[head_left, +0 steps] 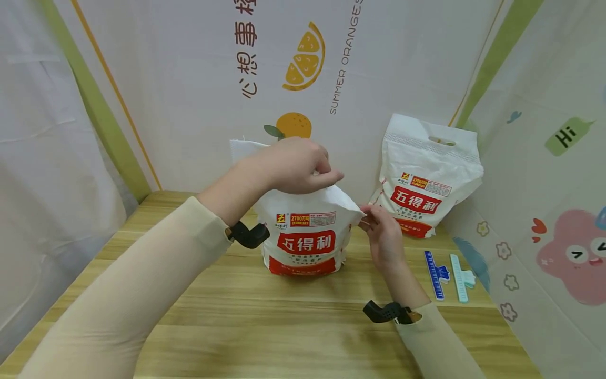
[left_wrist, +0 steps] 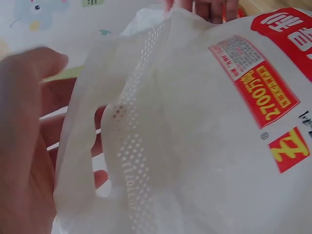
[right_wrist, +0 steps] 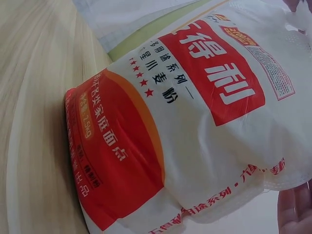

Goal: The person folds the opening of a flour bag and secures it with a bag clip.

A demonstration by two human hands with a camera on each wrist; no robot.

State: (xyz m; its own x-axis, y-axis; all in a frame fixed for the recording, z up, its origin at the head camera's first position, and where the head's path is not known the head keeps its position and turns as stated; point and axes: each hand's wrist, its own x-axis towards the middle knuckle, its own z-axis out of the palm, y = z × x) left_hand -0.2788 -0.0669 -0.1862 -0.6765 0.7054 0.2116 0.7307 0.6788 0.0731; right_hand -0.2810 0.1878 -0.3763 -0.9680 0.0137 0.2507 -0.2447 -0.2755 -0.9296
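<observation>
A white flour bag (head_left: 305, 252) with red labels stands on the wooden table, its top strip tilted. Over that top edge bends my left hand (head_left: 295, 166). In the left wrist view, the left hand's (left_wrist: 24, 141) fingers lie behind the strip, partly seen through the handle slot, while its thumb stands apart from the bag. My right hand (head_left: 385, 237) pinches the bag's upper right corner. Its fingers (left_wrist: 217, 9) show at that corner in the left wrist view. The right wrist view has the bag's printed front (right_wrist: 190, 126) close up, with part of the right hand (right_wrist: 295, 209) beside it.
A second flour bag (head_left: 421, 189) leans at the back right. In front of it lie a blue clip (head_left: 436, 276) and a pale green clip (head_left: 459, 279). Printed curtains (head_left: 189, 68) close off the back and sides of the table (head_left: 227, 337).
</observation>
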